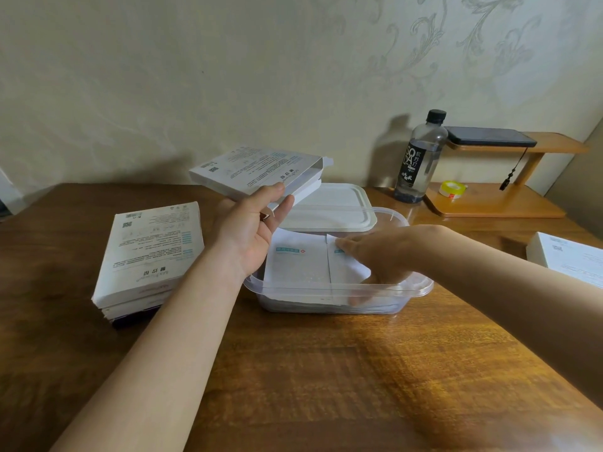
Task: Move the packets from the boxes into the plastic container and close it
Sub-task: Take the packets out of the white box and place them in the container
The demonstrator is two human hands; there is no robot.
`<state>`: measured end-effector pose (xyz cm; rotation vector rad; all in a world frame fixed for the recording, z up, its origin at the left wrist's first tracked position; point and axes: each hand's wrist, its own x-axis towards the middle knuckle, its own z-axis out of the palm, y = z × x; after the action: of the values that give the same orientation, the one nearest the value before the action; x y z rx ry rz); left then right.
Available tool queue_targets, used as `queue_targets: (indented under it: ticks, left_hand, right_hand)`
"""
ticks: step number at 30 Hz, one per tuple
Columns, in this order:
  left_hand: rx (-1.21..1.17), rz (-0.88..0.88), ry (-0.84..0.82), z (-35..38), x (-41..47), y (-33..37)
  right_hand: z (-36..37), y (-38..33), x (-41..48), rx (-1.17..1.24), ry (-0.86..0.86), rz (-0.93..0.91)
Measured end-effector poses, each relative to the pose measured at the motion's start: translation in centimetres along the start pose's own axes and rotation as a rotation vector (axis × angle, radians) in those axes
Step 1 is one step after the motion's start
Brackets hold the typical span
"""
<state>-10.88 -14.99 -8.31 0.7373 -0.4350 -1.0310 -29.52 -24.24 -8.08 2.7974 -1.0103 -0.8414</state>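
Clear rectangular plastic container (293, 288) sits mid-bench, uncovered; its white plastic lid (329, 203) lies flat just behind it. Inside are two flat white packets (297, 265) with teal labels, side by side, the right one tilted with a corner raised. Left hand (251, 233) grips an open white cardboard box (251, 171) by its near edge, thumb on the top face. It holds the box in the air above the lid, open end toward the right. Right hand (381, 256) reaches into the container, fingers over the right packet. Motion blur here, so cannot tell whether it pinches the packet or only rests on it. Stack of closed white printed boxes (150, 252) lies on the dark wooden bench (326, 370) left of the container; one more white box (567, 259) at the right edge. Far right: clear soda bottle with black cap (421, 158) beside a low wooden shelf (496, 203). Yellow tape roll (452, 189) on its base, black phone (489, 137) on its top tier.
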Motion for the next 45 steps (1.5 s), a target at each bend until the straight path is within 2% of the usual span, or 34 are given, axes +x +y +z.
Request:
queue_targets:
  ticks: [4,8,13,21,28,35,45]
  left_hand:
    - [0.005,0.005,-0.014,0.1,0.0,0.0]
    - [0.000,0.005,-0.012,0.1,0.0,0.1]
    - [-0.006,0.008,-0.009,0.1,0.1,0.0]
    - [-0.006,0.005,0.011,0.2,0.1,0.0]
    - [-0.005,0.003,-0.003,0.2,-0.1,0.1]
    - [-0.002,0.010,-0.004,0.1,0.0,0.0]
    - [-0.008,0.011,-0.006,0.0,0.0,0.0]
  right_hand:
    - [-1.4,0.6,-0.5,0.093,-0.045,-0.001]
    - [-1.9,0.3,-0.7,0.157,0.005,-0.012]
    - [0.0,-0.3,-0.1,0.131,0.098,-0.056]
    - [1.4,-0.4,0.7,0.081,0.052,-0.035]
    - [-0.3,-0.4,-0.8,0.163,0.097,-0.063]
    - [-1.7,-3.0,1.4,0.218,0.176,-0.176]
    - [-1.0,-4.7,3.8,0.113,0.253,-0.208]
